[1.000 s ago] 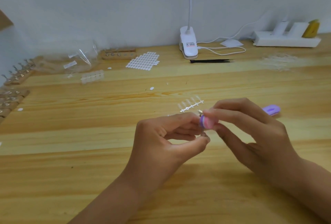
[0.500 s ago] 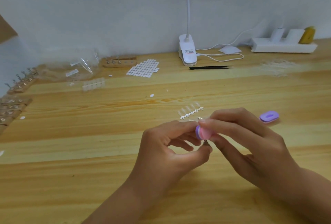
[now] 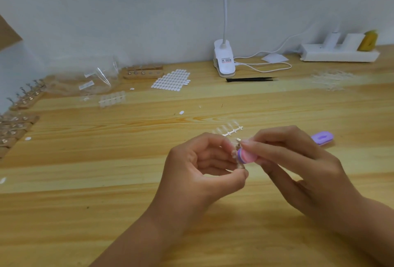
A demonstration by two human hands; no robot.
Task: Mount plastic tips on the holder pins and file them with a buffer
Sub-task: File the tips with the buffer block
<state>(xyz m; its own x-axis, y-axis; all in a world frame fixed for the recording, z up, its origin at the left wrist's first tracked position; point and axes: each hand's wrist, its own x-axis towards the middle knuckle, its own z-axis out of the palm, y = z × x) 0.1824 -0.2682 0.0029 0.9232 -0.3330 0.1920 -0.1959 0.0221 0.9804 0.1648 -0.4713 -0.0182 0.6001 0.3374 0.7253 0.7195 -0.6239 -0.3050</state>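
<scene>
My left hand [image 3: 202, 173] pinches a small metal holder pin [image 3: 238, 145] with a clear plastic tip on it, held above the table's middle. My right hand [image 3: 298, 166] grips a small pink and purple buffer [image 3: 247, 155] pressed against the tip. The tip itself is mostly hidden between my fingers and the buffer. A strip of clear plastic tips [image 3: 229, 129] lies on the table just behind my hands.
A purple case [image 3: 322, 138] lies right of my hands. At the back stand a clip lamp [image 3: 223, 60], black tweezers [image 3: 250, 79], a sticker sheet [image 3: 171, 80], a wooden pin block [image 3: 143, 72] and a power strip [image 3: 339, 54]. Wooden holders with pins [image 3: 15, 121] line the left edge.
The buffer has slid back and forth along the tip between my hands. Both hands stay together at the table's middle, with the view shifting slightly.
</scene>
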